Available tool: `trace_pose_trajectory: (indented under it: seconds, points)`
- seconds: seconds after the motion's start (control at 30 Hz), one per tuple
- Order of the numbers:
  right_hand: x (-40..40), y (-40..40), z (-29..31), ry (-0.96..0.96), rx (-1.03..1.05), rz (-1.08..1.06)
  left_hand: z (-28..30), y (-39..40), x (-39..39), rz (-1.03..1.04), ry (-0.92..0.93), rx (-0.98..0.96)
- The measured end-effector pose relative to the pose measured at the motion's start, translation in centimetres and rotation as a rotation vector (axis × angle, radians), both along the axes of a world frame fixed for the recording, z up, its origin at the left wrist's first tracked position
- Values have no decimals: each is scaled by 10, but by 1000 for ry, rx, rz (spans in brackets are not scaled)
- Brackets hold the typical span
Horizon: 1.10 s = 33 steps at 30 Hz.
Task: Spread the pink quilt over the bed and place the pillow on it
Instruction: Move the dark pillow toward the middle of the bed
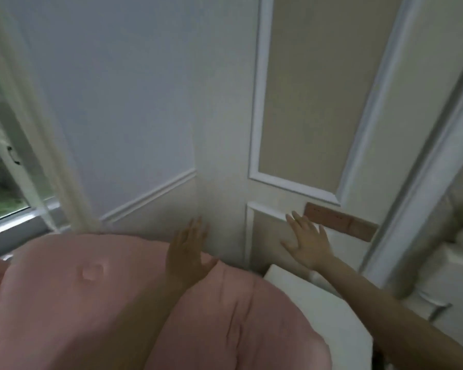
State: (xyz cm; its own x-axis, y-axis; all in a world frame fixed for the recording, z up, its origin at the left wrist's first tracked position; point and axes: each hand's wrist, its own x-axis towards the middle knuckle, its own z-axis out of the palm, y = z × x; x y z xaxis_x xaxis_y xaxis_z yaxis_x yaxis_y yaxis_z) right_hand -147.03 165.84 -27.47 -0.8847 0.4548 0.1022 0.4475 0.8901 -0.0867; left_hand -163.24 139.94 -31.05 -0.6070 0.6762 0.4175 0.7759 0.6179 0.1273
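Note:
The pink quilt (72, 295) lies puffed over the bed and fills the lower left of the head view, up to the wall corner. The white mattress (313, 311) shows uncovered along the quilt's right side. My left hand (186, 253) reaches forward over the quilt's far edge, fingers straight and spread, holding nothing. My right hand (306, 240) is stretched out flat with spread fingers in front of the panelled wall, above the mattress corner. No pillow is in sight.
Panelled walls meet in a corner (222, 209) just beyond the bed. A window (3, 182) is at the far left. A brownish switch plate (342, 221) sits on the wall by my right hand. White furniture (455, 276) stands at the right.

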Motion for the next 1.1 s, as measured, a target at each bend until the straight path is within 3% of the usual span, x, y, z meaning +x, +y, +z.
trace_pose_trajectory:
  seconds: [0.1,0.2,0.4,0.73,1.1]
  points:
    - [70,0,-8,-6,-15,-174,0,24,40,-73,-145,145]
    - [137,-10,-26,-39,-95,-335,-3,40,89,-146,-216,143]
    - [288,-40,-42,-212,-51,-537,-14,70,173,-385,-183,-9]
    - [505,-92,-44,-149,-133,-899,2,115,350,-698,-139,-99]
    - [678,-215,-143,-192,-458,-1188,-103,82,528,-902,-243,-386]
